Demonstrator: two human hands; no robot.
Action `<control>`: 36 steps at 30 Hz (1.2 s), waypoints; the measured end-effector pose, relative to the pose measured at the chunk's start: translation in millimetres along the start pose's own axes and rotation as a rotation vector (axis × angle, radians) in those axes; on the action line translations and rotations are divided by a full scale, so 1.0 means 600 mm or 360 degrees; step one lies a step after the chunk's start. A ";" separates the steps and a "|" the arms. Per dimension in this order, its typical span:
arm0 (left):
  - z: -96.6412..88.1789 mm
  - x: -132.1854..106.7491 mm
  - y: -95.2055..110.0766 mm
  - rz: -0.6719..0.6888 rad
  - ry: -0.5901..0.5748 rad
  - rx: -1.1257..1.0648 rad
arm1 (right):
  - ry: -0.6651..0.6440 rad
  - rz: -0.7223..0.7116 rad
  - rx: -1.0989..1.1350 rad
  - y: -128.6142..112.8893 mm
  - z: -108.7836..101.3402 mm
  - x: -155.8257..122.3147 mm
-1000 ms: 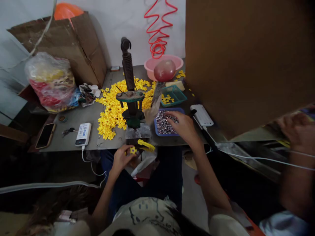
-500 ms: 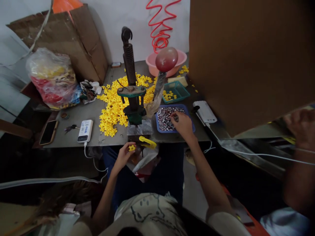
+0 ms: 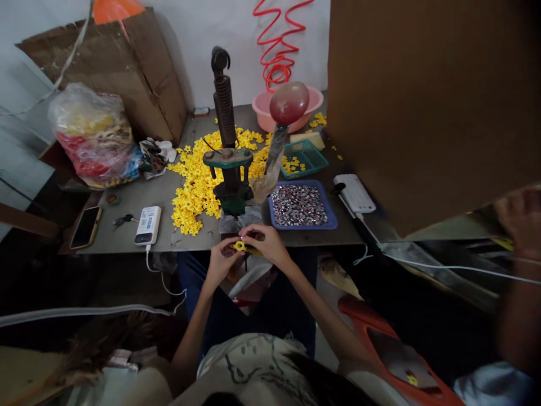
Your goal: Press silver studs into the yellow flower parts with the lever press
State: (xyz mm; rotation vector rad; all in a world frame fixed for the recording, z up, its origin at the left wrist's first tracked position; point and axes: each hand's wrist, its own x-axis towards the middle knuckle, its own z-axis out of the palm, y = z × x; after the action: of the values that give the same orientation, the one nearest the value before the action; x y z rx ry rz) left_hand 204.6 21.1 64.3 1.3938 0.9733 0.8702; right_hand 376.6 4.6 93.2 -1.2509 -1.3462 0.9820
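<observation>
My left hand (image 3: pixel 220 261) pinches a small yellow flower-shaped piece (image 3: pixel 239 246) with a hole in its middle, just off the table's front edge. My right hand (image 3: pixel 266 243) meets it there, thumb and forefinger closed over a tiny shiny piece (image 3: pixel 242 238) at the flower's upper rim. Whether the two pieces touch is too small to tell. Right behind the hands stands a hand press (image 3: pixel 230 192) with a red ball-topped lever (image 3: pixel 289 103). A blue tray (image 3: pixel 332 221) of small shiny silvery pieces sits to the right.
Loose yellow pieces (image 3: pixel 192 192) are heaped around the press. Behind the tray are a green basket (image 3: pixel 316 163) and a pink basin (image 3: pixel 262 115). A large cardboard sheet (image 3: pixel 422 113) blocks the right side. Phone (image 3: pixel 85 227), keys and white power bank (image 3: pixel 147 225) lie left. Another person's hand (image 3: pixel 522 220) shows far right.
My right hand has left the blue tray and come across to my left hand. The left hand, with the yellow piece, has shifted slightly right and up.
</observation>
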 end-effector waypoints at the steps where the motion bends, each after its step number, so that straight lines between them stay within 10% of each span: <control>1: 0.001 0.002 0.001 0.0004 0.0004 -0.0016 | 0.0023 -0.0043 -0.0055 0.004 0.006 -0.001; 15: 0.002 0.017 0.002 0.0197 0.0283 0.0242 | 0.0227 -0.0274 -0.0486 -0.001 0.018 0.007; 24: -0.040 0.081 -0.017 0.0587 0.0512 0.1135 | 0.1253 -0.0451 0.0152 -0.083 -0.134 0.114; 32: -0.022 0.122 -0.027 0.0466 0.0568 0.1362 | 0.0198 -0.0900 0.0722 -0.325 -0.109 0.177; 36: -0.021 0.129 -0.032 0.0409 0.0525 0.1353 | 0.0466 -0.1109 0.0586 -0.303 -0.055 0.100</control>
State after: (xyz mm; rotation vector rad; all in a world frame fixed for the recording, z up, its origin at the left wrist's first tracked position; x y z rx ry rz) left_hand 220.9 97.4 42.9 2.1708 1.5462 0.9347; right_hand 381.5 37.6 284.6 -0.5467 -1.1711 0.4919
